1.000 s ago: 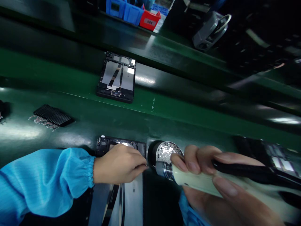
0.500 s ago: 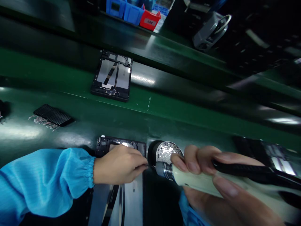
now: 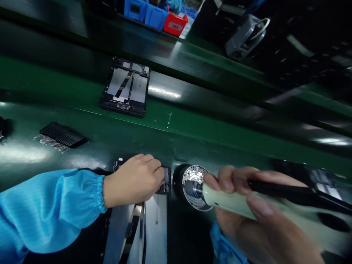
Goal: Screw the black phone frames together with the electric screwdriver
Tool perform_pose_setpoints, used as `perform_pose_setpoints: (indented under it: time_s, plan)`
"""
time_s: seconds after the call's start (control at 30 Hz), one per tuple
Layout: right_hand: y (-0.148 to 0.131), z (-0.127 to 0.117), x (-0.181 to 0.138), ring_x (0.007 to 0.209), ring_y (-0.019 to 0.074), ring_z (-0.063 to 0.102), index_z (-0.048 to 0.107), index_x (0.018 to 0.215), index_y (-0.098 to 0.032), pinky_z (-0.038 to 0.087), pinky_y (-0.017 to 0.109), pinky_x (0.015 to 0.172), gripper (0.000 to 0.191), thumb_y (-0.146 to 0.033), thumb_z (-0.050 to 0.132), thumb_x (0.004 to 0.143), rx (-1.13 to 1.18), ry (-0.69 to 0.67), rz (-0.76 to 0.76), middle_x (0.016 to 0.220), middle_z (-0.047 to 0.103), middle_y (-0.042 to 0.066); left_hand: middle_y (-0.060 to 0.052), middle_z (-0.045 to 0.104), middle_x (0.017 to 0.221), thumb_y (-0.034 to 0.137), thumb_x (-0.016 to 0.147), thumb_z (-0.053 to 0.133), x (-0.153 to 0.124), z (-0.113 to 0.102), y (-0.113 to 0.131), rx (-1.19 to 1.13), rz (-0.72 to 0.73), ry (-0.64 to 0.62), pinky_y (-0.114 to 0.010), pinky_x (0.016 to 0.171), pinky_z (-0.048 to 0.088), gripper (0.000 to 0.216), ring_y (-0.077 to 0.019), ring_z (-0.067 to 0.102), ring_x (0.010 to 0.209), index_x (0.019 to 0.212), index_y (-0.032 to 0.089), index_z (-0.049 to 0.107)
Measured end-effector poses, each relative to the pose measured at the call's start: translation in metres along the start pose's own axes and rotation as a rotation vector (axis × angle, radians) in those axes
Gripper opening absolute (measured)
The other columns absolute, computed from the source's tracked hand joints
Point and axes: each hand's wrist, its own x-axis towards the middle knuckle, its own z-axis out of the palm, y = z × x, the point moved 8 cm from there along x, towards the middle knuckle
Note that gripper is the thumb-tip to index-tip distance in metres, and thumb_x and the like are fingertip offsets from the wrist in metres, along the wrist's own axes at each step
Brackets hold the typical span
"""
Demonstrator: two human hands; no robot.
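An opened tablet frame [image 3: 154,223] with grey inner panels lies in front of me. My left hand [image 3: 134,180], in a blue sleeve, rests curled on its upper edge, fingertips pressing near the top right corner; whether it pinches anything small I cannot tell. My right hand [image 3: 247,216] grips a cream electric screwdriver [image 3: 233,203] with a black lever, its metal nose pointing left over a round perforated screw dish [image 3: 195,183], just right of the frame.
A second opened tablet frame [image 3: 125,88] lies on the green conveyor belt [image 3: 192,124] beyond. A strip of black parts [image 3: 62,135] sits at left. Blue and red bins [image 3: 159,16] and a grey device [image 3: 244,35] stand at the back. A dark tray [image 3: 316,176] is at right.
The far tablet frame has drifted left on the belt. My left hand has slid up and left on the near frame. The screwdriver tip has pulled back slightly right, over the dish.
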Motion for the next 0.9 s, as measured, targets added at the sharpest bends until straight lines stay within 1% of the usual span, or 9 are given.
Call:
perform_pose_setpoints:
  time_s: [0.07,0.17,0.27,0.37,0.47,0.57,0.63,0.73,0.9]
  plan:
    - [0.001,-0.002,0.005,0.064,0.0151,0.051,0.073,0.098,-0.024,0.051,0.034,0.058,0.03,-0.02,0.082,0.07,-0.021,-0.005,-0.064,0.067,0.051,-0.001,-0.015,0.067,0.095,0.019,0.096,0.054,-0.001,-0.001,-0.003,0.108,-0.006,-0.026,-0.045,0.077,0.059,0.018,-0.0289,0.065,0.091,0.09,0.008,0.067]
    - [0.008,-0.005,0.012,0.071,0.0162,0.053,0.073,0.107,-0.024,0.051,0.034,0.063,0.044,-0.025,0.084,0.065,-0.064,-0.041,-0.138,0.075,0.053,0.0,-0.016,0.067,0.1,0.034,0.093,0.063,-0.005,0.005,-0.002,0.117,-0.02,-0.104,-0.045,0.076,0.058,0.028,-0.0305,0.065,0.092,0.103,0.008,0.065]
    - [0.013,-0.012,0.016,0.076,0.017,0.056,0.076,0.099,-0.022,0.051,0.034,0.066,0.034,-0.024,0.08,0.065,-0.099,-0.043,-0.22,0.082,0.056,0.002,-0.022,0.065,0.112,0.046,0.088,0.069,-0.01,0.012,0.005,0.171,0.008,-0.106,-0.049,0.08,0.057,0.052,-0.0351,0.065,0.098,0.121,0.007,0.061]
    - [0.012,-0.018,0.016,0.083,0.0222,0.062,0.077,0.092,-0.02,0.052,0.041,0.076,0.025,-0.023,0.073,0.068,-0.175,-0.02,-0.295,0.085,0.064,0.004,-0.028,0.061,0.123,0.05,0.088,0.068,-0.013,0.018,0.011,0.253,0.03,-0.06,-0.052,0.086,0.054,0.06,-0.0397,0.063,0.108,0.128,0.006,0.059]
    - [0.01,-0.018,0.017,0.079,0.0244,0.065,0.075,0.094,-0.02,0.052,0.046,0.08,0.023,-0.023,0.071,0.071,-0.2,-0.006,-0.267,0.079,0.068,0.004,-0.029,0.061,0.123,0.046,0.094,0.063,-0.014,0.025,0.015,0.304,0.031,-0.028,-0.053,0.09,0.053,0.054,-0.0409,0.062,0.111,0.129,0.005,0.059]
    - [0.009,-0.006,0.018,0.064,0.0212,0.062,0.07,0.112,-0.024,0.053,0.042,0.068,0.034,-0.023,0.071,0.078,-0.147,-0.057,-0.176,0.075,0.069,0.003,-0.031,0.06,0.124,0.041,0.097,0.058,-0.015,0.029,0.017,0.331,0.035,-0.016,-0.054,0.09,0.052,0.05,-0.0422,0.062,0.111,0.129,0.003,0.059]
    - [0.006,0.005,0.017,0.06,0.0197,0.061,0.067,0.119,-0.026,0.052,0.04,0.064,0.041,-0.021,0.074,0.078,-0.145,-0.107,-0.159,0.079,0.07,0.003,-0.031,0.06,0.124,0.04,0.098,0.055,-0.015,0.029,0.018,0.322,0.041,-0.007,-0.054,0.09,0.052,0.05,-0.0426,0.062,0.111,0.129,0.002,0.059]
    - [0.005,0.017,0.016,0.062,0.0188,0.059,0.07,0.109,-0.024,0.052,0.041,0.066,0.031,-0.02,0.076,0.079,-0.188,-0.148,-0.14,0.08,0.068,0.003,-0.03,0.061,0.123,0.04,0.099,0.051,-0.015,0.028,0.017,0.293,0.045,0.001,-0.053,0.091,0.052,0.049,-0.0421,0.063,0.11,0.129,0.002,0.06]
    - [0.015,0.026,0.014,0.057,0.0153,0.053,0.07,0.099,-0.023,0.05,0.036,0.063,0.018,-0.015,0.073,0.083,-0.184,-0.184,-0.063,0.06,0.059,-0.002,-0.029,0.062,0.123,0.039,0.1,0.048,-0.015,0.027,0.014,0.275,0.04,0.008,-0.054,0.09,0.051,0.05,-0.042,0.063,0.108,0.13,0.002,0.06]
